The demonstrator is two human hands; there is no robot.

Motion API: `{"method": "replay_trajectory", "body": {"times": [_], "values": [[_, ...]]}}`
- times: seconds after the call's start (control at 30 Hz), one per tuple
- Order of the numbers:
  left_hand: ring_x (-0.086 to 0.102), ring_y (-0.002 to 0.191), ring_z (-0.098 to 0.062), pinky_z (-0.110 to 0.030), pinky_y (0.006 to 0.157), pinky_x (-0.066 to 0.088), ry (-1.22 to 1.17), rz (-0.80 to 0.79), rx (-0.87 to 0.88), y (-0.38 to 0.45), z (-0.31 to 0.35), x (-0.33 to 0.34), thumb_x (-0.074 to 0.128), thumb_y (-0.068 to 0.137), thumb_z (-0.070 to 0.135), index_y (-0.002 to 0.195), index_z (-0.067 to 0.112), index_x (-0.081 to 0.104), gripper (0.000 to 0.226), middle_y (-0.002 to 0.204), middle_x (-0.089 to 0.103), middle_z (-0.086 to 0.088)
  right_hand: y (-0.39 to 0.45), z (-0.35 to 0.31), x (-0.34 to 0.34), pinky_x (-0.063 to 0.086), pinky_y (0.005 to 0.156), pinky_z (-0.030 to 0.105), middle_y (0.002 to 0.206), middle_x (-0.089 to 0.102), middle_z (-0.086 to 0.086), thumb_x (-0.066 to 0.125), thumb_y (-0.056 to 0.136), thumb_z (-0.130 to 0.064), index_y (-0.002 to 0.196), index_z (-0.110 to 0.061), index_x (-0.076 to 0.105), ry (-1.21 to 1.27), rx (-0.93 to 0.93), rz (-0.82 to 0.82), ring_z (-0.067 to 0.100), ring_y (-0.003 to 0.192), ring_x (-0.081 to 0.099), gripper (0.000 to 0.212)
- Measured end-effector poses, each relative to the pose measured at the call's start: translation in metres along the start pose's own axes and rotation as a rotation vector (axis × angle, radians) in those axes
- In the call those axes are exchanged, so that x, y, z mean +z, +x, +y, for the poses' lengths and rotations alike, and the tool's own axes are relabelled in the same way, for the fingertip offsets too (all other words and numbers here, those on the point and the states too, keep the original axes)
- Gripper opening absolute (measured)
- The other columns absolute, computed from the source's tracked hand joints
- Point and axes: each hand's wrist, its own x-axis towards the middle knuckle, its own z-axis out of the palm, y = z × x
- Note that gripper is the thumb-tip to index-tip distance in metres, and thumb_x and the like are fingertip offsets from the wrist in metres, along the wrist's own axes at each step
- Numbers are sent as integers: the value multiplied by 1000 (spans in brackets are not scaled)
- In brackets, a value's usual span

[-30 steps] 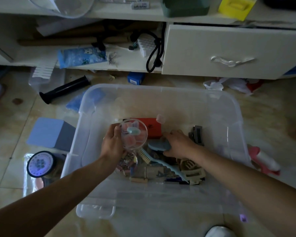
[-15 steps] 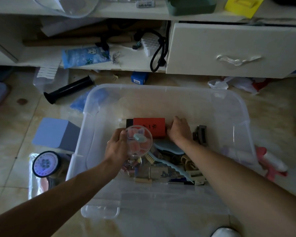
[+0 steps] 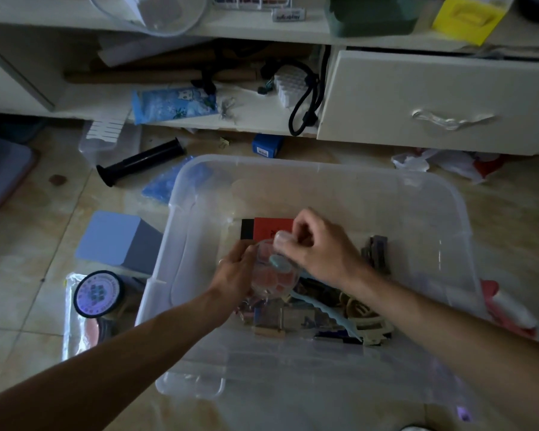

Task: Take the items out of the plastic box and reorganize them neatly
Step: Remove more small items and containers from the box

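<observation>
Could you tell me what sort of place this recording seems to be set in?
Probably a room in a home, seen from floor level: a tiled floor strewn with odds and ends, a white cabinet drawer above it, and a clear plastic box of small household items being sorted.

The plastic box (image 3: pixel 318 188) stood on the floor (image 3: pixel 28 259) before the drawer (image 3: pixel 433 101). A notebook (image 3: pixel 268 233) lay in it, behind the comb (image 3: pixel 330 312). A block (image 3: pixel 119 241) stood left of the box.
</observation>
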Motion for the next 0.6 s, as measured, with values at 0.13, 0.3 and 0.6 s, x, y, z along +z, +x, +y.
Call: {"method": "replay_trajectory", "body": {"times": [0.13, 0.3, 0.6], "values": [[70, 90, -29, -54, 75, 59, 1, -25, -2, 2, -3, 3, 37, 103, 42, 122, 27, 57, 31, 107, 67, -11, -3, 12, 33, 50, 54, 31, 77, 57, -1, 65, 92, -28, 87, -20, 52, -154, -166, 0, 15, 67, 56, 16], [70, 93, -26, -47, 78, 60, -47, -28, -42, 7, -8, 0, 34, 105, 38, 120, 28, 57, 29, 106, 69, -9, 0, 27, 47, 53, 62, 33, 87, 52, -5, 60, 92, -34, 95, -23, 58, -331, -256, 128, 11, 76, 54, 11], [70, 88, -16, -24, 61, 55, -115, -47, -14, 7, -6, -2, 36, 106, 30, 121, 27, 59, 28, 100, 71, 0, 1, 23, 16, 51, 75, 27, 106, 52, -6, 59, 96, -36, 116, -25, 61, -319, -156, -143, 9, 88, 55, 23]]}}
